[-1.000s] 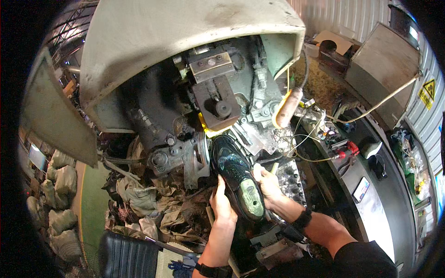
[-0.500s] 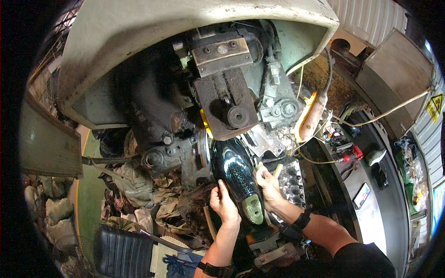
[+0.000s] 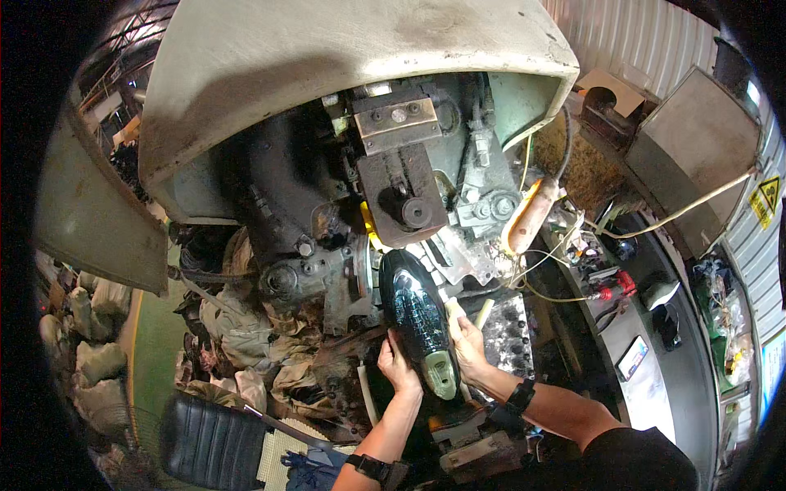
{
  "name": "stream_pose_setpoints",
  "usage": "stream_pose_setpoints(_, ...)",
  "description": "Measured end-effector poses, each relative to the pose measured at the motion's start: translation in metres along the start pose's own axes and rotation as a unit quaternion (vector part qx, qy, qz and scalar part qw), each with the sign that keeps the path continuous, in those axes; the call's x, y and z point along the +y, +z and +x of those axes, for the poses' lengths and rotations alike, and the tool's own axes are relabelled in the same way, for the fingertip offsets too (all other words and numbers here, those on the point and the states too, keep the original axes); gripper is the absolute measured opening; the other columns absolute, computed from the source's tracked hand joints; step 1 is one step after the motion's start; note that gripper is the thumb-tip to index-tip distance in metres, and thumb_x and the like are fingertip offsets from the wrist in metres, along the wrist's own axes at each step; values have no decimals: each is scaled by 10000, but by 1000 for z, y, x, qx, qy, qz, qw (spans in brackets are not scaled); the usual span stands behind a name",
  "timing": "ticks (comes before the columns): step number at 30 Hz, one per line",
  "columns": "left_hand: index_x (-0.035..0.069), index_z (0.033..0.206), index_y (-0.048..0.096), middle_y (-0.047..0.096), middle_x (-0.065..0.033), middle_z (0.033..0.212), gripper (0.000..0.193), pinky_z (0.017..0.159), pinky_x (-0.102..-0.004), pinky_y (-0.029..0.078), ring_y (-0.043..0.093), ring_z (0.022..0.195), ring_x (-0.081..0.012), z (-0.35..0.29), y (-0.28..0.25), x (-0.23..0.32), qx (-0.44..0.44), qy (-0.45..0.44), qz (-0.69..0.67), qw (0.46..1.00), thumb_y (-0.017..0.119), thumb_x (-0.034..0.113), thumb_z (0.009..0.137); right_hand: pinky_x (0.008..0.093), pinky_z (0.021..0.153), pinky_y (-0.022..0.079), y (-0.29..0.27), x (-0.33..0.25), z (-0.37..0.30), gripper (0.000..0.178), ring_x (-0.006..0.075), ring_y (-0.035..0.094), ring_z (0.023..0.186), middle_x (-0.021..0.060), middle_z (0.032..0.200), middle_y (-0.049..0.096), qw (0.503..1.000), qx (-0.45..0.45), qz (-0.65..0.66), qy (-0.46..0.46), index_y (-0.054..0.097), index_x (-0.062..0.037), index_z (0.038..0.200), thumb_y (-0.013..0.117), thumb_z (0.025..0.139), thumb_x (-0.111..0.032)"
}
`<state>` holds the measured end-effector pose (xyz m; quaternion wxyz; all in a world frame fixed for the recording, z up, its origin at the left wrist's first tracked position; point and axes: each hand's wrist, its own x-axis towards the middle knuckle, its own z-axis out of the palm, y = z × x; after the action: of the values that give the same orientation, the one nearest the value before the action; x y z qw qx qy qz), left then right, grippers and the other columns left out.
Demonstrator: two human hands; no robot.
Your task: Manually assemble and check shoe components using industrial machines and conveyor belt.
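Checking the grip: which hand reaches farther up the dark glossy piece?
The right hand, on the right side of the dark glossy piece: it reaches closer to the machine than the left hand.

A pale corrugated metal wall (image 3: 614, 37) closes off the far right, carrying a yellow warning sign (image 3: 765, 203) with a black triangle. Dim roof trusses (image 3: 135, 34) show at the far left, light coming between them. On the left lies green floor (image 3: 155, 344); a black ribbed chair (image 3: 214, 442) stands near left. A long grey worktop (image 3: 694, 389) runs along the right.
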<state>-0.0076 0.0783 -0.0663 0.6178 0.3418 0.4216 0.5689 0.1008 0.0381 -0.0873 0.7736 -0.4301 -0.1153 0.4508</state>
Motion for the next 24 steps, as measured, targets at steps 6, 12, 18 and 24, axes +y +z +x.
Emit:
stream_pose_setpoints(6, -8, 1008, 695, 678, 19, 897, 388, 712, -237, 471, 562, 776, -62, -14, 1, 20, 7, -23, -17, 1000, 569, 359, 1019, 205, 695, 450, 12, -17, -22, 395, 29, 537, 792, -36, 922, 608, 999, 3, -1, 38, 558, -10, 1259, 616, 999, -302)
stream_pose_setpoints(12, -11, 1050, 688, 682, 8, 939, 394, 742, -248, 476, 571, 813, -71, -12, -3, 17, -19, -24, -4, 1000, 576, 365, 1015, 240, 762, 476, 21, -33, -33, 452, 73, 578, 875, 36, 1043, 662, 998, 14, -60, 11, 561, 27, 1276, 581, 1013, -340)
stream_pose_setpoints(18, -34, 1157, 654, 676, -30, 1052, 347, 860, -274, 467, 574, 934, -101, -6, -9, 28, -49, 6, 115, 992, 542, 272, 1035, 264, 706, 528, -9, -76, -31, 383, 96, 617, 782, 47, 984, 681, 967, -51, -247, 37, 565, -34, 1313, 582, 1014, -272)
stream_pose_setpoints(24, 9, 1282, 548, 638, -45, 1107, 334, 963, -291, 450, 583, 1036, -137, -32, -14, 83, -45, 13, 112, 993, 580, 199, 1009, 262, 725, 535, -72, -126, -54, 310, 65, 637, 848, 91, 901, 735, 818, -113, -557, -88, 593, 80, 1144, 682, 933, -128)
